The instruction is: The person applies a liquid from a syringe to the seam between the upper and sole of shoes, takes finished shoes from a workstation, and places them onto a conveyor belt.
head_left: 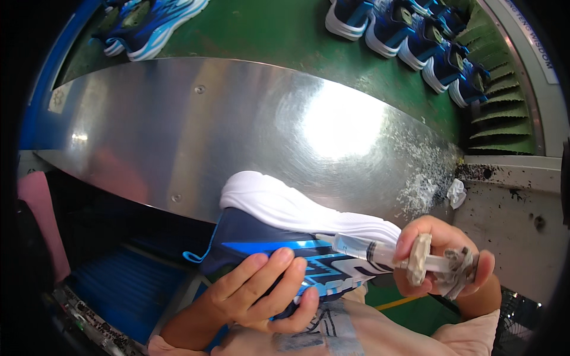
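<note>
A navy and bright-blue sports shoe (270,222) with a thick white sole lies on its side before me, sole facing away, its blue heel loop at the left. My left hand (270,293) grips its upper from the near side, fingers spread over the blue pattern. In my right hand (442,258) is a clear plastic syringe (362,246), with wrapped padding around its flange and plunger end. The syringe points left, and its tip is at the seam between sole and upper. Whether the tip touches the shoe I cannot tell.
A shiny metal plate (237,118) spans the middle, with white residue at its right end beside a crumpled white scrap (456,193). Beyond it, a green conveyor surface (267,35) carries several blue shoes (389,26) at right and more shoes (151,26) at left. Ribbed green flaps (502,101) line the right.
</note>
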Tool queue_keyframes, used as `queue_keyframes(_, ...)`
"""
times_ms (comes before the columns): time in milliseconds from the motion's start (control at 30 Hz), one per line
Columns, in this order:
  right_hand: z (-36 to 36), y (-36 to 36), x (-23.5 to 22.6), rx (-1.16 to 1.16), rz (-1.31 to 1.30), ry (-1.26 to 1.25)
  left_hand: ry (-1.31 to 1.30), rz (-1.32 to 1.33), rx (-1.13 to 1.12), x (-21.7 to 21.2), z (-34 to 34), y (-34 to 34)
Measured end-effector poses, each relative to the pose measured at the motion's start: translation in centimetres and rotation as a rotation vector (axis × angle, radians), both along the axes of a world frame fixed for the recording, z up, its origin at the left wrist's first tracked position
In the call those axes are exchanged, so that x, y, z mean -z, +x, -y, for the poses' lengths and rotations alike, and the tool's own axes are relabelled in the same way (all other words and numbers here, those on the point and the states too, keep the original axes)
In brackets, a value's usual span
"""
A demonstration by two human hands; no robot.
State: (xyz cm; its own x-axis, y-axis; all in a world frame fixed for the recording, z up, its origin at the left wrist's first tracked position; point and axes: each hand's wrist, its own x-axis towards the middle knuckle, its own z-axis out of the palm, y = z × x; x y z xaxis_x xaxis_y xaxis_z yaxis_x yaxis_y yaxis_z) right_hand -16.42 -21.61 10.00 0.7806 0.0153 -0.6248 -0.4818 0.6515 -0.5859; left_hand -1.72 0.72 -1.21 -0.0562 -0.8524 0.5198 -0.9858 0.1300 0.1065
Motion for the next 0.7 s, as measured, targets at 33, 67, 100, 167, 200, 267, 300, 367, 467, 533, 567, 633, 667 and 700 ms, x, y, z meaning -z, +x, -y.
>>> queue_keyframes(33,0.0,-0.6,0.0,0.005,-0.003,0.010,-0.011,0.009,-0.029,0.3,-0.3,-0.1)
queue_keyframes(67,0.1,-1.2,0.1,0.013,0.006,0.001,-0.026,0.019,-0.053,0.7,-0.5,-0.3)
queue_keyframes(100,0.1,-2.0,0.1,0.026,0.020,0.006,-0.038,0.029,-0.079,1.0,-0.9,-0.5)
queue_keyframes(167,-0.1,-3.7,0.2,0.062,0.050,0.017,-0.030,0.053,-0.090,1.6,-1.5,-0.7)
queue_keyframes(200,-0.3,-4.6,0.0,0.087,0.094,0.013,-0.048,0.045,-0.100,1.9,-1.5,-1.0)
queue_keyframes(267,-0.8,-6.3,0.6,0.175,0.268,0.021,-0.044,0.049,-0.105,2.1,-1.6,-1.1)
queue_keyframes(300,-1.1,-7.2,0.8,0.217,0.357,0.031,-0.060,0.049,-0.113,2.1,-1.5,-1.2)
queue_keyframes(367,-1.2,-8.6,0.7,0.244,0.359,-0.002,-0.026,0.051,-0.122,1.7,-1.6,-1.2)
queue_keyframes(467,-1.6,-10.4,0.7,0.266,0.296,-0.073,-0.024,0.072,-0.157,1.4,-1.5,-1.3)
queue_keyframes(533,-2.0,-11.6,1.2,0.306,0.307,-0.077,-0.045,0.072,-0.168,1.5,-1.4,-1.3)
queue_keyframes(567,-2.1,-12.3,2.0,0.340,0.362,-0.060,-0.053,0.066,-0.168,1.5,-1.3,-1.3)
queue_keyframes(633,-2.5,-13.3,3.0,0.414,0.432,-0.016,-0.040,0.051,-0.182,0.8,-0.8,-1.4)
queue_keyframes(667,-2.8,-13.5,3.3,0.457,0.442,0.008,-0.011,0.034,-0.171,0.6,-0.9,-1.3)
queue_keyframes(700,-3.0,-13.9,3.6,0.478,0.437,0.016,-0.022,0.030,-0.187,0.5,-0.4,-1.4)
